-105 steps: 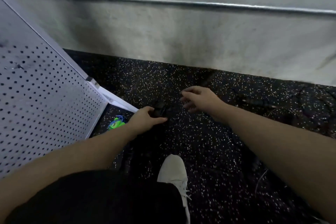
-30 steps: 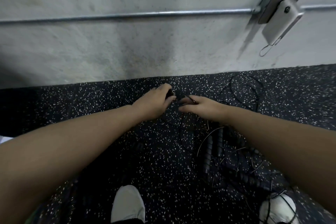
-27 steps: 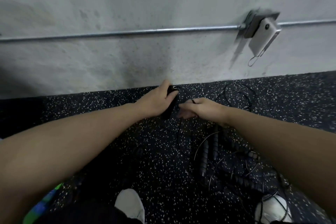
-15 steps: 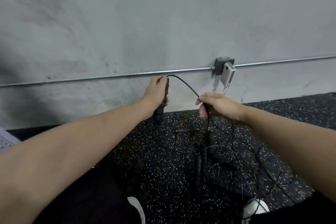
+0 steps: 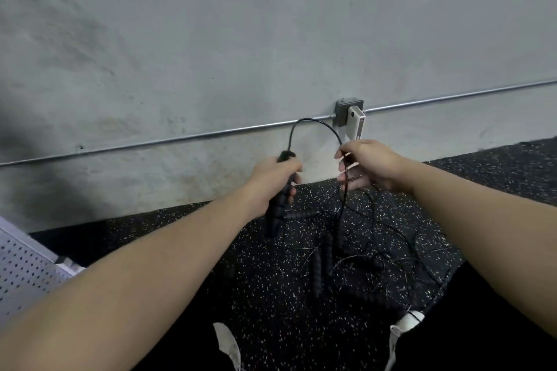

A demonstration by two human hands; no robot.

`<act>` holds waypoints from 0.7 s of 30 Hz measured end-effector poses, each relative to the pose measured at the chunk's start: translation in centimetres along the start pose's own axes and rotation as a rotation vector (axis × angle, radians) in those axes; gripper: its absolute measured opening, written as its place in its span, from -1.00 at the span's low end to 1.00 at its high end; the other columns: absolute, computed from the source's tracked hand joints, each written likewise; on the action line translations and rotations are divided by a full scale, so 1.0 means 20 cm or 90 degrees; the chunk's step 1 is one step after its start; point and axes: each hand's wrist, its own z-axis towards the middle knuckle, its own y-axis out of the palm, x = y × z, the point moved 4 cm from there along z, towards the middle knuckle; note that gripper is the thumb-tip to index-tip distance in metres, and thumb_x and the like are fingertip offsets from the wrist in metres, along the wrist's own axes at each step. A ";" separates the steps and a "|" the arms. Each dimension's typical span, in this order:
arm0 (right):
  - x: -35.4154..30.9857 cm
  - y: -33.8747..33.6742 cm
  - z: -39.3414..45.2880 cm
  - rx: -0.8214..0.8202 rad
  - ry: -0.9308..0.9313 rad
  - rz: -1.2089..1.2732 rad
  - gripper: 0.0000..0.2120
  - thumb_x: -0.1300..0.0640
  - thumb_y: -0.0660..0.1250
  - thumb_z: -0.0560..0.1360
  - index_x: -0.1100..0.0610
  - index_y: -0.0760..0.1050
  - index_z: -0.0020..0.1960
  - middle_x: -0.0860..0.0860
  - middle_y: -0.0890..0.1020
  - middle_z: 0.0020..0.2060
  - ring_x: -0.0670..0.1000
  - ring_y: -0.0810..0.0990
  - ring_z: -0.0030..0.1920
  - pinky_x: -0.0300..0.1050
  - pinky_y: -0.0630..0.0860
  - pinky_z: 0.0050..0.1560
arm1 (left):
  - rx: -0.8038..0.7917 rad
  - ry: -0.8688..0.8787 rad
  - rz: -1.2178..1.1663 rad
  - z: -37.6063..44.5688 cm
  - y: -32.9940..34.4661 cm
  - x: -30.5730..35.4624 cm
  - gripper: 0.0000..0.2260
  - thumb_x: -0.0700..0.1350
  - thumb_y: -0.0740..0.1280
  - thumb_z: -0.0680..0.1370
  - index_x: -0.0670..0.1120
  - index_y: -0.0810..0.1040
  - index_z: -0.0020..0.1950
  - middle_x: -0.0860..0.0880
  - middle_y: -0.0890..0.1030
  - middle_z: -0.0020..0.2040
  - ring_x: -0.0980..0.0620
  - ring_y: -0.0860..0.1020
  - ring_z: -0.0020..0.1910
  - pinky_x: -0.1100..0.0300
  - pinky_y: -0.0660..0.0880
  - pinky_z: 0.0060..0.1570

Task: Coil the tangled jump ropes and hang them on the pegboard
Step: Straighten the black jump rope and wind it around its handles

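Note:
My left hand (image 5: 272,179) grips a black ribbed jump rope handle (image 5: 277,211), held upright above the floor. Its thin black cord (image 5: 313,122) arches up from the handle's top and over to my right hand (image 5: 366,164), which pinches it between thumb and fingers. Below my right hand the cord drops into a tangle of black ropes (image 5: 355,259) with several ribbed handles lying on the speckled floor. The white pegboard (image 5: 21,268) shows only as a corner at the lower left.
A grey concrete wall with a metal conduit pipe (image 5: 180,138) and a junction box (image 5: 346,110) holding a white device stands close ahead. My white shoes (image 5: 229,346) sit at the bottom edge on the black speckled rubber floor (image 5: 497,169).
Both hands have lifted the handle and cord up off the floor. My right hand has slid along the cord, making a wider arch, and my view has tilted up towards the wall.

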 end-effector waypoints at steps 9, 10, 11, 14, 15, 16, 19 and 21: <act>-0.04 0.02 0.18 0.061 0.026 0.215 -0.82 0.14 0.14 0.66 0.14 0.45 -0.06 0.04 0.52 -0.33 -0.01 0.63 -0.42 -0.09 0.60 -0.47 | -0.091 0.042 0.132 0.13 0.27 -0.09 -0.77 -0.18 0.50 0.51 -0.17 0.55 0.10 -0.12 0.59 -0.19 0.03 0.58 -0.43 0.11 0.56 -0.33; -0.04 0.00 0.20 0.072 0.022 0.232 -0.82 0.13 0.14 0.66 0.14 0.45 -0.05 0.04 0.52 -0.34 -0.01 0.63 -0.41 -0.07 0.61 -0.45 | -0.082 0.043 0.125 0.15 0.28 -0.09 -0.71 -0.18 0.52 0.49 -0.15 0.53 0.15 -0.12 0.61 -0.15 0.03 0.59 -0.42 0.12 0.57 -0.33; -0.04 -0.01 0.23 0.081 0.020 0.249 -0.83 0.13 0.14 0.66 0.14 0.45 -0.05 0.04 0.52 -0.34 -0.01 0.63 -0.40 -0.03 0.64 -0.41 | -0.069 0.035 0.102 0.17 0.28 -0.10 -0.65 -0.19 0.53 0.48 -0.11 0.50 0.19 -0.12 0.63 -0.11 0.03 0.60 -0.41 0.13 0.57 -0.33; -0.02 -0.05 0.28 0.089 0.018 0.301 -0.83 0.15 0.13 0.66 0.13 0.44 -0.07 0.04 0.51 -0.32 -0.01 0.62 -0.39 0.03 0.68 -0.31 | -0.054 0.022 0.063 0.23 0.27 -0.09 -0.69 -0.21 0.53 0.47 -0.14 0.57 0.17 -0.11 0.66 -0.16 0.03 0.60 -0.41 0.16 0.57 -0.34; -0.01 -0.07 0.30 0.092 0.020 0.311 -0.82 0.16 0.13 0.66 0.13 0.44 -0.08 0.04 0.51 -0.31 -0.01 0.62 -0.38 0.04 0.69 -0.28 | -0.056 0.029 0.073 0.25 0.27 -0.09 -0.73 -0.23 0.52 0.48 -0.18 0.59 0.15 -0.11 0.67 -0.20 0.04 0.60 -0.42 0.17 0.57 -0.35; 0.00 -0.07 0.31 0.100 0.022 0.324 -0.81 0.16 0.13 0.67 0.13 0.44 -0.08 0.05 0.50 -0.31 0.00 0.61 -0.37 0.04 0.70 -0.26 | -0.060 0.038 0.080 0.26 0.28 -0.08 -0.77 -0.25 0.49 0.49 -0.20 0.61 0.12 -0.12 0.70 -0.21 0.05 0.60 -0.43 0.17 0.57 -0.34; 0.00 -0.10 0.33 0.113 0.024 0.346 -0.78 0.10 0.11 0.70 0.14 0.46 -0.03 0.06 0.56 -0.25 0.02 0.61 -0.26 0.00 0.70 -0.23 | -0.083 0.075 0.028 0.27 0.30 -0.05 -0.88 -0.29 0.42 0.53 -0.15 0.59 0.04 -0.13 0.74 -0.11 0.04 0.61 -0.36 0.12 0.61 -0.21; 0.00 -0.11 0.33 0.072 0.028 0.290 -0.69 -0.04 0.07 0.71 0.12 0.49 0.07 0.08 0.64 -0.16 0.05 0.64 -0.17 0.00 0.69 -0.15 | -0.086 0.092 -0.036 0.27 0.30 -0.02 -0.89 -0.31 0.40 0.55 -0.14 0.57 0.02 -0.10 0.73 -0.15 0.01 0.63 -0.32 0.12 0.63 -0.18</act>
